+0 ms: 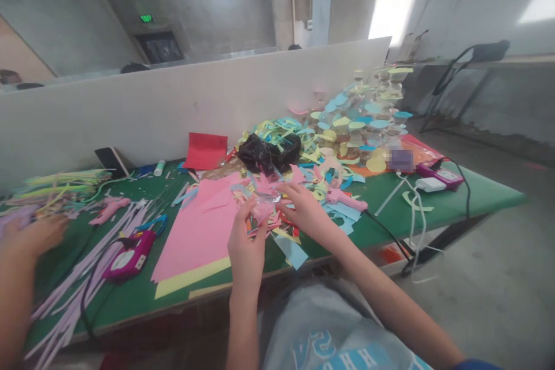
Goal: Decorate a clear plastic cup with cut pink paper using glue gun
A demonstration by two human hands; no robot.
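Observation:
My left hand [248, 237] is closed around the side of a small clear plastic piece [267, 198] with pink showing through or behind it. On the piece's right side, the fingers of my right hand [303, 208] are bent and touch its edge. Both hands are over a heap of paper scraps, beside a stack of pink paper sheets [195, 231] on the green table [173, 295]. A pink glue gun [346, 200] lies just right of my right hand.
Clear cups with coloured paper discs [373, 110] stand stacked at the back right. A black plastic bag [260, 153] sits behind my hands. Another person's hand [43, 234] is at the left, near a second glue gun [109, 210] and a magenta box [130, 257].

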